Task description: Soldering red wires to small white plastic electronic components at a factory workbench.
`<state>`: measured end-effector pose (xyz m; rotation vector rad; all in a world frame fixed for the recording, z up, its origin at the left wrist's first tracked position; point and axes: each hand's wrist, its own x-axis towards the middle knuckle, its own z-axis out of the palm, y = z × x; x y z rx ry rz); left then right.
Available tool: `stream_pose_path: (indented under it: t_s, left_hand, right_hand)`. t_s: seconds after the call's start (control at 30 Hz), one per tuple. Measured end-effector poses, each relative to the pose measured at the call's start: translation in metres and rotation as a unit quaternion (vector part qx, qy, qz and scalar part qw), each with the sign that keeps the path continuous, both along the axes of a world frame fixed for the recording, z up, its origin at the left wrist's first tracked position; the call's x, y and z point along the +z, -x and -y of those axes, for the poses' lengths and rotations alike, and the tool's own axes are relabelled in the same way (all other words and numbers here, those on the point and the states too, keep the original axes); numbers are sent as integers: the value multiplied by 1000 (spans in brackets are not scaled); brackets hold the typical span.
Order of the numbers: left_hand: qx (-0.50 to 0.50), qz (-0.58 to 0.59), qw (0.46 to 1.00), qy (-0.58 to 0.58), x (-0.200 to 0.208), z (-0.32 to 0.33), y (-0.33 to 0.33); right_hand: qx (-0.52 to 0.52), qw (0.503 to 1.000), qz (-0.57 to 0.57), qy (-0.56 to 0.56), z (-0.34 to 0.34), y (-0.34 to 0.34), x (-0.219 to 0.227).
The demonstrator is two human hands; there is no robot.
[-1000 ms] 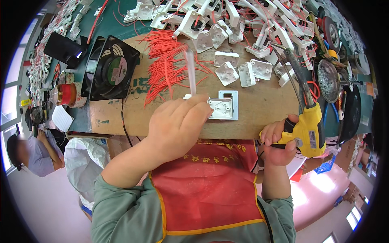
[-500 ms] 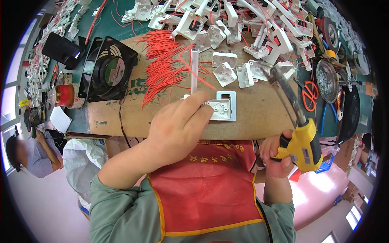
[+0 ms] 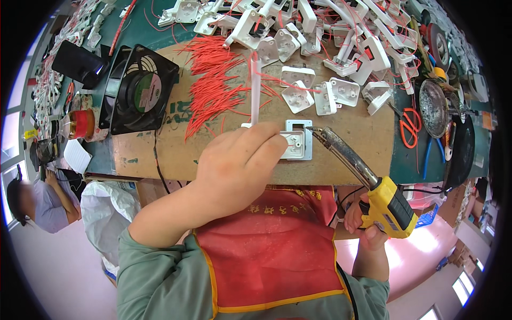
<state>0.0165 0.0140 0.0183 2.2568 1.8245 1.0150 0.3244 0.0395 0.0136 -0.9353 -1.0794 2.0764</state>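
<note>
My left hand [image 3: 232, 165] is closed on a small white plastic box [image 3: 294, 145], its fingers over the box's left side. A white tube [image 3: 255, 93] rises from behind my knuckles, with a red wire near its top. The box sits at a light grey frame plate [image 3: 308, 149] on the board; the fingers hide part of it. My right hand [image 3: 366, 226] wraps round the yellow grip of a soldering gun [image 3: 389, 207]. Its dark metal barrel slants up and left, with the tip close to the plate's upper right corner; I cannot tell whether they touch.
Cut red wires [image 3: 213, 85] lie in a heap on the brown board [image 3: 154, 154]. Loose white boxes [image 3: 298, 96] and a pile of white tubed parts stand beyond. A black fan [image 3: 140, 90] is at left; orange-handled scissors [image 3: 409, 128] and a metal dish [image 3: 433, 108] are at right.
The soldering gun has swung down and left, bringing its tip from above the loose boxes to the plate's corner. My left hand has shifted slightly right with the box.
</note>
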Motion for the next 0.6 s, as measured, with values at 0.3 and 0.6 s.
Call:
stream_pose_path:
  t_s: [0.3,0.6]
  left_hand:
    - [-51,-27,989,136,24,6,7]
    - [14,-75,997,23,5,1,-10]
  right_hand:
    - [-4,1000,-20,9,3,-3,-9]
    - [9,999,-3,32,4,-5,-1]
